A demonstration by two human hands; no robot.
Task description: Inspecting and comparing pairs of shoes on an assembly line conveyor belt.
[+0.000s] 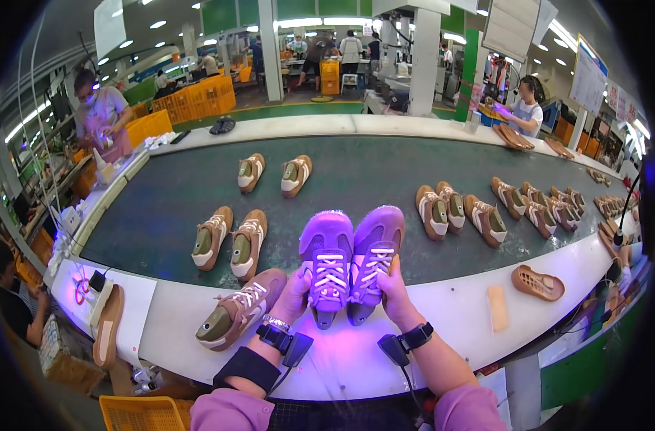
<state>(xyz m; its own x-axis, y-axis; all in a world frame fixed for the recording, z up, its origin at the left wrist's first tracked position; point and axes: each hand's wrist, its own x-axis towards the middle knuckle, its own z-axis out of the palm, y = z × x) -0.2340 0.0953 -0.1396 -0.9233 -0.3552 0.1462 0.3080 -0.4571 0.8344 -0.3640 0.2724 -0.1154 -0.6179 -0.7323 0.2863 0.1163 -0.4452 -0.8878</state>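
A pair of sneakers is held up side by side over the white table edge point(442, 337), toes pointing away and laces facing up. My left hand point(291, 296) is closed round the left sneaker point(327, 248) near its heel. The right sneaker point(378, 248) is gripped the same way by my right hand point(397, 294). Purple light falls on both shoes and on the table beneath. Just left of my left hand, a single brown sneaker point(245, 305) with white laces rests on the white edge. The fingers under the shoes are partly hidden.
Several paired sneakers point(248, 244) stand on the dark green conveyor belt point(363, 165), more at the right point(485, 215). A brown sole point(538, 283) and a tan strip point(497, 309) lie at right; another sole point(109, 327) at left. Co-workers point(105, 115) point(526, 108) work across the belt.
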